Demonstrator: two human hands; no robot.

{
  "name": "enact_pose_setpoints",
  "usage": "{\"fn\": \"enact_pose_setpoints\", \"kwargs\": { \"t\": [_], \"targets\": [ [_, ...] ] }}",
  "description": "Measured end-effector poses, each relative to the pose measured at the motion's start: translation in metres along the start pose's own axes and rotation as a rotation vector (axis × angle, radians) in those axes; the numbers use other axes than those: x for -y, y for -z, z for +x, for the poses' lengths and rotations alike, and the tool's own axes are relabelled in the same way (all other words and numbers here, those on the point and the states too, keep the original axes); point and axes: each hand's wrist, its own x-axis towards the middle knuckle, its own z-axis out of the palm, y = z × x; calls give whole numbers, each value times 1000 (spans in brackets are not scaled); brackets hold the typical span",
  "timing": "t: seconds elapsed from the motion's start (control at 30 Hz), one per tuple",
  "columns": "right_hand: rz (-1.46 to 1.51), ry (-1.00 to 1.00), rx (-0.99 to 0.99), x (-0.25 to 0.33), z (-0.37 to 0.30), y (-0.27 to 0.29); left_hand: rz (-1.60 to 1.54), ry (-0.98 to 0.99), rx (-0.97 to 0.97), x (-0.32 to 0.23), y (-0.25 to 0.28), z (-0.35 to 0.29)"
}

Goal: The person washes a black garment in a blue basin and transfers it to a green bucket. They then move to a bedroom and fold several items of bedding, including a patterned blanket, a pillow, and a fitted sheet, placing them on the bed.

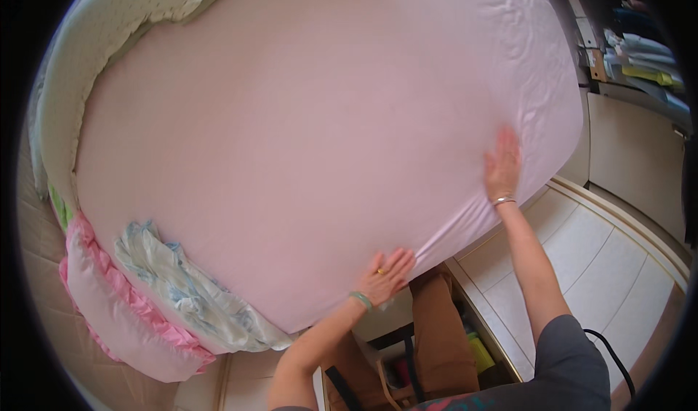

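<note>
A pale pink fitted sheet (313, 142) covers the whole mattress in front of me. My left hand (387, 274) lies flat with fingers spread on the sheet near the mattress's near edge; it wears a ring and a green bangle. My right hand (502, 167) rests flat, fingers together, on the sheet further along the same edge, a thin bracelet on its wrist. Small creases run in the sheet between the two hands. Neither hand grips anything.
A pink frilled pillow (120, 316) and a crumpled white-and-blue cloth (185, 291) lie at the mattress's left end. A pale dotted padded piece (94, 40) curves along the far left. A cream panelled surface (603, 258) is at right, cluttered shelves (640, 54) behind it.
</note>
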Motion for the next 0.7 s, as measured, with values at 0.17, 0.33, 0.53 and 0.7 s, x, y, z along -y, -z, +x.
{"fn": "enact_pose_setpoints", "kwargs": {
  "t": [0.17,0.33,0.53,0.7],
  "targets": [
    [-84,-729,244,-97,-16,16,-625,-318,362,-83,-46,-10],
    [579,-37,0,44,10,29,-433,23,-232,-21,54,31],
    [839,600,38,247,57,29,7,620,-430,16,43,39],
    [665,283,65,82,99,-6,-211,586,-19,-109,-5,43]
  ]
}}
